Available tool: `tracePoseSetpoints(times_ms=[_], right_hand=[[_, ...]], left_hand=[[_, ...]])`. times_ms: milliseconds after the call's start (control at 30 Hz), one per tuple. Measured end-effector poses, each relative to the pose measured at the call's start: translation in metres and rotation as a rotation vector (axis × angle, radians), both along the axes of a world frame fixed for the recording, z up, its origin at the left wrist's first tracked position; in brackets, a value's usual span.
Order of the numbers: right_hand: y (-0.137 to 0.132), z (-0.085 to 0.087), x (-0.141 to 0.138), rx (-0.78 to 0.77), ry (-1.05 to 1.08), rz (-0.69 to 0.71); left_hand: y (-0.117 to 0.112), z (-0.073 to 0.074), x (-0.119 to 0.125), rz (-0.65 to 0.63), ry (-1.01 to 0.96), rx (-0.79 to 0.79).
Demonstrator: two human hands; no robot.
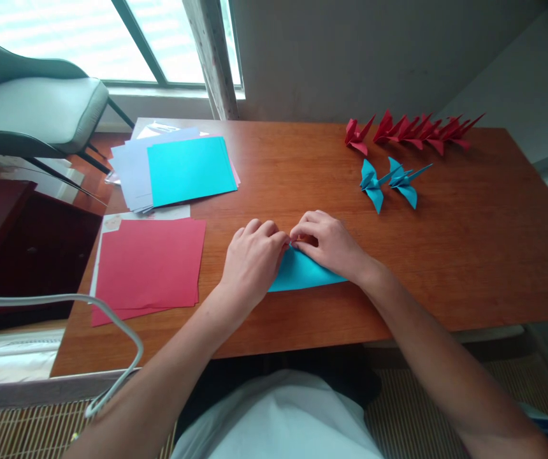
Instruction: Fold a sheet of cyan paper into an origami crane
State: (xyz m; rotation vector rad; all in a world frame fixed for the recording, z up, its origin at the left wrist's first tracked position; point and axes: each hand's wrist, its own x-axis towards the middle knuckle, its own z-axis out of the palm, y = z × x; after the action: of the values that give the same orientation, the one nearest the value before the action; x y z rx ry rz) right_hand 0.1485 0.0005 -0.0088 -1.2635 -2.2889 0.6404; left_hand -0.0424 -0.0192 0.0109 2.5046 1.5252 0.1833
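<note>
A folded sheet of blue paper (pixel 305 273) lies near the front edge of the wooden table, its lower edge running level and its top narrowing to a point. My left hand (pixel 255 255) pinches it at the upper left, close to that point. From the other side my right hand (pixel 329 242) grips the same tip, fingertips almost meeting those of the left. Both hands cover the tip, so the exact fold there is hidden.
Red paper cranes (pixel 422 132) stand in a row at the back right, with two blue paper cranes (pixel 389 183) before them. Red sheets (pixel 152 264) lie at the left, blue sheets (pixel 192 171) behind them. A white cable (pixel 121 322) arcs past the table's left corner.
</note>
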Motion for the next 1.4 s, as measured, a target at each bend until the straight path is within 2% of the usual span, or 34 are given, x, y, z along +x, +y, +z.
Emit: tracePoseSetpoints(times_ms=[233, 567, 967, 1400], right_hand=[[0.0, 0.007, 0.0, -0.02, -0.124, 0.064], [0.0, 0.022, -0.003, -0.056, -0.309, 0.124], [-0.002, 0.019, -0.002, -0.082, -0.311, 0.135], [0.004, 0.014, -0.001, -0.117, -0.214, 0.127]], left_hand=[[0.001, 0.003, -0.009, -0.087, -0.02, -0.042], [0.001, 0.012, -0.009, -0.177, 0.092, -0.058], [-0.007, 0.015, -0.006, -0.146, 0.131, -0.067], [-0.007, 0.015, -0.006, -0.137, 0.14, -0.052]])
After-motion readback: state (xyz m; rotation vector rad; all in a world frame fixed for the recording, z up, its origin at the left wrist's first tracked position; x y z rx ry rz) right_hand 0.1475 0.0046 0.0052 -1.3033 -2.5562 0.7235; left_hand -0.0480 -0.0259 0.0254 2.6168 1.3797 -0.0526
